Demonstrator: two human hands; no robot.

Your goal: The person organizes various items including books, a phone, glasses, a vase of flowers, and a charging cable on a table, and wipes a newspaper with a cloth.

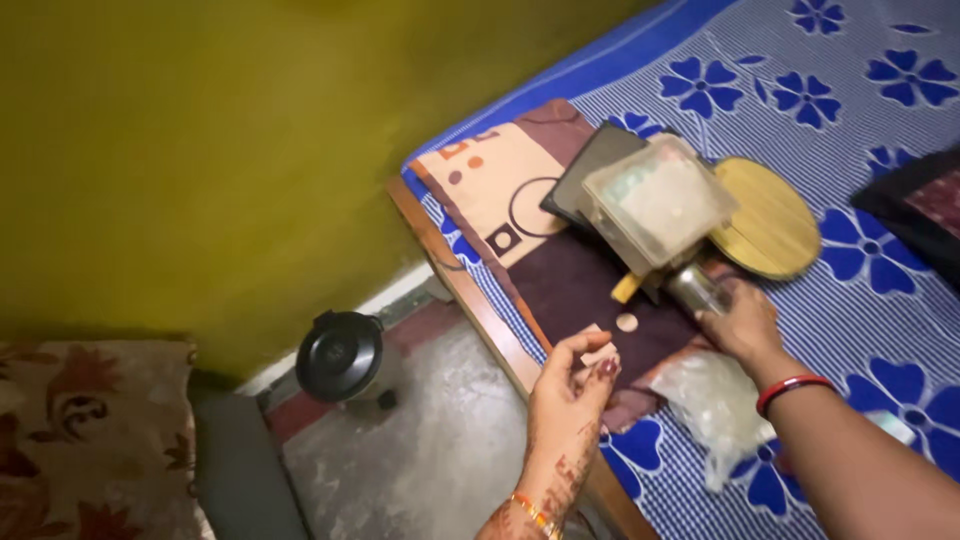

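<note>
Person at the edge of a bed (880, 330) covered in a blue-and-white sheet with big blue flowers. Left hand (572, 385), henna on the wrist and a thin bangle, raised over the bed's wooden edge; its grip is closed as a pinch, thumb and fingertips holding a small pale piece (600, 354). Just at 1 o'clock of that pinch a small round pale disc (627, 322) lies on a dark maroon and cream patterned cloth (545, 250). Right hand (742, 322), red bangle on the wrist, sits at 3 o'clock of the left; its grip is wrapped around a shiny metal cylinder (693, 287). Touching that cylinder at 11 o'clock, a clear plastic box (660, 202) rests tilted on a dark flat slab (590, 170). A round wooden board (770, 217) lies at 3 o'clock of the box. A crumpled clear plastic bag (712, 400) lies at 6 o'clock of the right hand. Down on the grey floor, at 9 o'clock of the left hand, a black round-lidded bin (340, 355) stands near the yellow-green wall (200, 150).
</note>
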